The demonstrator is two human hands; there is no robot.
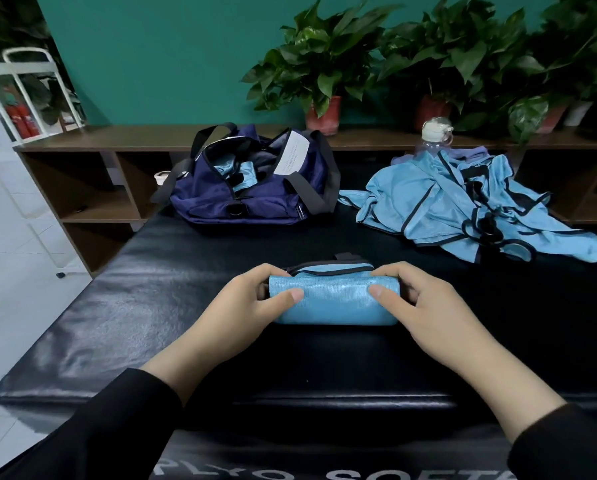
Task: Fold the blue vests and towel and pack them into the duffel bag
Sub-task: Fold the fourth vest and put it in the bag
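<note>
Fingers and thumbs of both hands are curling round the ends of a rolled blue vest [335, 299], a smooth, tight cylinder of fine mesh fabric with black binding showing along its top seam. On the roll's left end, the left hand [255, 299] is gripping with its thumb lying flat on the front of the cloth; the right hand [418, 303] is gripping the right end the same way. Both wrists are emerging from black sleeves [117, 431]. The roll is lying on a black padded mat [117, 306], glossy and faintly creased like vinyl, near its front middle.

Farther back on the mat, left of centre, a navy duffel bag [248, 199] of soft woven nylon is sitting unzipped, with dark webbing straps, a white paper tag, and light blue fabric showing inside. To the right, well apart from the bag, a crumpled heap of blue vests [456, 206] is sprawling loosely, black trim looping through it. A clear plastic bottle [433, 140] with a white cap is standing just behind the heap. Leafy potted plants [324, 64] are lining a brown wooden shelf [117, 140] against a teal wall.
</note>
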